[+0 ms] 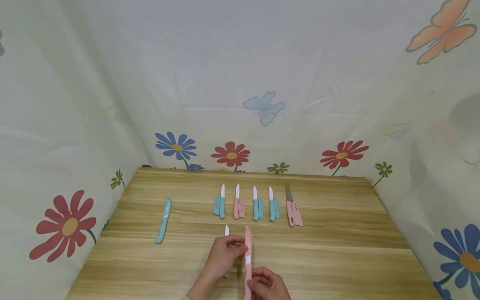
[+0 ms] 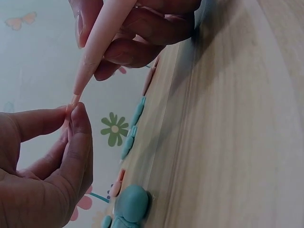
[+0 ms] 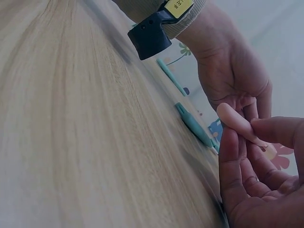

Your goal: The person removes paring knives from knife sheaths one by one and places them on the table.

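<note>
Above the front of the table, a pink knife [image 1: 248,273] points away from me with its blade partly inside a pink sheath [image 1: 248,239]. A short stretch of white blade shows between sheath and handle. My left hand [image 1: 223,257] pinches the sheath between thumb and fingers. The handle is gripped by my right hand [image 1: 269,285], thumb on one side and fingers on the other; the right wrist view shows the handle's rounded end [image 3: 232,118]. Beneath my left hand lies a teal knife [image 1: 226,229] with a white blade, mostly hidden by that hand.
Across the back lie several knives, each beside its sheath: a teal one [image 1: 222,207], a pink one [image 1: 236,208], more teal ones [image 1: 256,209], and a larger pink knife [image 1: 290,210] with a grey blade. A sheathed teal knife [image 1: 163,227] lies at left. Patterned cloth surrounds the wooden table [image 1: 337,250].
</note>
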Action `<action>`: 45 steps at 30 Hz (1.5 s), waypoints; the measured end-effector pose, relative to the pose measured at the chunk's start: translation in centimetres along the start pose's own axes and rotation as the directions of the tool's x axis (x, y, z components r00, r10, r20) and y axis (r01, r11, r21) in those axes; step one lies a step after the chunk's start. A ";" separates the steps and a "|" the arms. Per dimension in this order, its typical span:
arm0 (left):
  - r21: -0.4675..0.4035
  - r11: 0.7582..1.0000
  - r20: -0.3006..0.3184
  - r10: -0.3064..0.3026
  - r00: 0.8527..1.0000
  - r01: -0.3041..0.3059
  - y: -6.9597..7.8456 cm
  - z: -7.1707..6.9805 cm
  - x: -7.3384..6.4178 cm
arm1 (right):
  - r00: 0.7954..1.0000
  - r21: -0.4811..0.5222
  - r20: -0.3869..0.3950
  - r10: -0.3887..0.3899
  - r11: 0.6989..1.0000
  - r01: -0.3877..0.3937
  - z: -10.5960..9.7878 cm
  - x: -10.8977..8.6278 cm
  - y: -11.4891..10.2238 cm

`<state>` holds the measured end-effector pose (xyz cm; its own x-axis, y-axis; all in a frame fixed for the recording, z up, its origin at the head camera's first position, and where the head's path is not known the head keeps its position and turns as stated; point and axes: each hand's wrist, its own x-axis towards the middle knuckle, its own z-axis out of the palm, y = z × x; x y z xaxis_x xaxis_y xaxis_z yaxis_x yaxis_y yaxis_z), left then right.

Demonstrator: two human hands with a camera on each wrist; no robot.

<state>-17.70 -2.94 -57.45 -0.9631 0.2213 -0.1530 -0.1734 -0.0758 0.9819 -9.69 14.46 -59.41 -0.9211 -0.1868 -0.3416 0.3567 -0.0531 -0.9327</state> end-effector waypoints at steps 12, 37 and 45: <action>-0.033 0.999 -0.014 -0.013 1.000 0.012 0.2 -0.1 0.0 | 1.000 -0.040 0.019 0.007 0.999 -0.007 -0.3 0.0 0.6; -0.027 0.999 -0.047 -0.039 0.998 0.037 0.0 -0.2 0.3 | 1.000 -0.068 0.021 0.009 0.998 -0.008 -0.5 -0.6 1.5; -0.032 0.999 -0.068 -0.014 0.998 0.012 0.1 -0.3 0.3 | 0.996 0.008 0.087 0.006 1.000 -0.006 -1.2 -0.8 1.9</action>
<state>-18.11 -3.16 -57.39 -0.9724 0.1561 -0.1736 -0.1910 -0.1046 0.9760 -8.44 15.67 -60.99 -0.9020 -0.2719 -0.3354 0.3638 -0.0602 -0.9295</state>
